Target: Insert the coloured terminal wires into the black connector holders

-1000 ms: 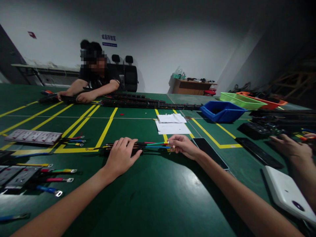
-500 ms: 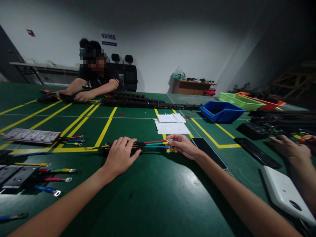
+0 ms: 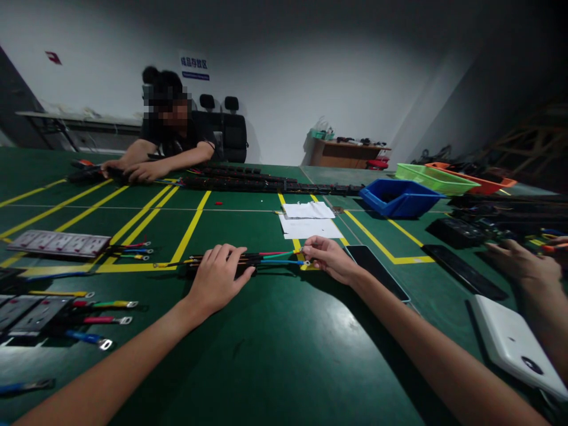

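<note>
My left hand (image 3: 218, 277) lies over a dark narrow strip (image 3: 189, 269), its fingers curled across the far side and the thumb on the near side. The hand covers the strip's middle. Insulated wires run out of it to the right, among them a green wire with a yellow end (image 3: 284, 254) and a blue wire (image 3: 284, 262) tipped with a ring terminal. My right hand (image 3: 327, 259) pinches the tip of the green-and-yellow wire between thumb and forefinger, which hide the tip itself. Another ring-tipped wire (image 3: 165, 265) sticks out on the left.
Socket strips (image 3: 62, 244) with ring-tipped wires lie left. Paper sheets (image 3: 308, 228) and a phone (image 3: 375, 269) are beyond my right hand. A blue bin (image 3: 399, 200), a white device (image 3: 510, 343) and another person's hand (image 3: 526, 263) are right. A co-worker (image 3: 177, 136) sits opposite.
My right hand has gone from the red wire's end to the green-and-yellow one. The blue wire's ring terminal now shows. My left hand stays put.
</note>
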{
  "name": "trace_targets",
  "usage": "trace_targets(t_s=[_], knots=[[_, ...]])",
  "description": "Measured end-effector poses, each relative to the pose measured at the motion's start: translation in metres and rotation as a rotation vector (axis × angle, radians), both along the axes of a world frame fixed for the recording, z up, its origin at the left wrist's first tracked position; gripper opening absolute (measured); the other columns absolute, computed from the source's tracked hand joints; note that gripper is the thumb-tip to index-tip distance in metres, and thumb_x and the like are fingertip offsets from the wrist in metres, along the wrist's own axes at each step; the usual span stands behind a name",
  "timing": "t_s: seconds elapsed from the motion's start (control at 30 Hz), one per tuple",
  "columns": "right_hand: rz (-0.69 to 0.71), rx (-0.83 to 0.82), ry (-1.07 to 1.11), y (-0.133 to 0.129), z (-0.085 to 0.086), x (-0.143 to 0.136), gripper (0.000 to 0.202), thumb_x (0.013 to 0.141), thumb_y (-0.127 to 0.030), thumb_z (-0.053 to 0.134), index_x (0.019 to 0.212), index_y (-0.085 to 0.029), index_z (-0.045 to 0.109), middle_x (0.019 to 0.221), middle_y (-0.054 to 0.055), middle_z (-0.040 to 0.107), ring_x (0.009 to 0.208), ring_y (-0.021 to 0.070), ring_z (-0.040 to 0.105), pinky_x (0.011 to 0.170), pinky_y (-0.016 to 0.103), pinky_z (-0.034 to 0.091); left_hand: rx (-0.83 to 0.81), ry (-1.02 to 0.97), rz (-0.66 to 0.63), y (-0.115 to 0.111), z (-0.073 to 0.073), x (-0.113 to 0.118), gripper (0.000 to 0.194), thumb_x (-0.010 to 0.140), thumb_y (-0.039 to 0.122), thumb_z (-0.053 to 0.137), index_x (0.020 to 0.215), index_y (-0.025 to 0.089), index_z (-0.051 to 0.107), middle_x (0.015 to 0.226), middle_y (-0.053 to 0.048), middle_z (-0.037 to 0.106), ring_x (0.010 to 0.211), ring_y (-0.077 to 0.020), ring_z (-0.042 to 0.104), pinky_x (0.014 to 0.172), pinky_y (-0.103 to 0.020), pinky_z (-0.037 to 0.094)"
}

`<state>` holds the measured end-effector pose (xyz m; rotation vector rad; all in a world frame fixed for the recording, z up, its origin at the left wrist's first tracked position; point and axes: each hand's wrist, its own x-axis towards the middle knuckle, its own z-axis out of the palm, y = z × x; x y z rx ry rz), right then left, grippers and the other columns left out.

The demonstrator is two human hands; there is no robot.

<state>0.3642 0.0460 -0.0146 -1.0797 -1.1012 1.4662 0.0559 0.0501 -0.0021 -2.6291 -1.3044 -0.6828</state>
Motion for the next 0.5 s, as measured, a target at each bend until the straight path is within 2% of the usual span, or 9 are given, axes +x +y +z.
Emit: trace_targets(t_s=[0.17, 0.5], knots=[[0.011, -0.024, 0.061, 0.0011, -0.0016, 0.0026, 0.044, 0.064, -0.032, 0.091, 0.093, -0.019, 0.06, 0.074, -0.002, 0.066, 0.057, 0.0071, 0.059, 0.044, 0.014, 0.044, -0.011, -0.003, -0.001, -0.0005, -0.0002, -0.0007, 0.044, 0.097, 0.046, 0.05, 0.126, 0.014, 0.06, 0.109, -0.012, 0.062, 0.1, -0.0279, 0.057, 0.088, -0.046, 0.047], [-0.004, -0.01, 0.075, 0.0, -0.0026, 0.002, 0.044, 0.063, -0.03, 0.091, 0.093, -0.019, 0.06, 0.073, -0.002, 0.068, 0.061, 0.0094, 0.065, 0.048, 0.015, 0.048, -0.012, -0.014, -0.005, 0.0, -0.0003, -0.0009, 0.045, 0.097, 0.047, 0.05, 0.126, 0.014, 0.06, 0.109, -0.012, 0.063, 0.1, -0.0283, 0.057, 0.087, -0.046, 0.048]])
